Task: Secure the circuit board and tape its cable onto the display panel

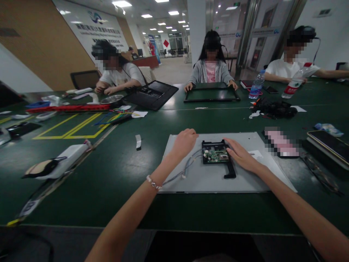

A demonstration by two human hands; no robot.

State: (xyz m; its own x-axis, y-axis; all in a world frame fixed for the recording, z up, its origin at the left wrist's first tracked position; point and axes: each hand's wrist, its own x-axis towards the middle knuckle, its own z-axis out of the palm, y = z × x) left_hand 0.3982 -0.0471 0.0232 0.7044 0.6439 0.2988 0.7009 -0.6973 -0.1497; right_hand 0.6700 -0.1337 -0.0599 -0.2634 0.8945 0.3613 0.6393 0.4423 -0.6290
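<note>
Bare forearms [122, 218] over a smooth dark green desk [89, 196], with a circuit board [216, 155] lying between the two grips.
Green and crowded with small parts, the board sits in a black frame [230, 171], squarish and plastic-looking, with a hooked arm jutting from its near right corner; both lie on a flat, pale grey panel [245, 183]. Thin grey cables [188, 165] curve from the board's left side toward the left wrist, which wears a bracelet [154, 182] of pale beads. The right grip [241, 154] is loosely unfolded, its fingers straight against the frame's right edge. The left grip [187, 142] is curled, apart from the frame, beyond its far left corner; whether anything is pinched there I cannot tell.
</note>
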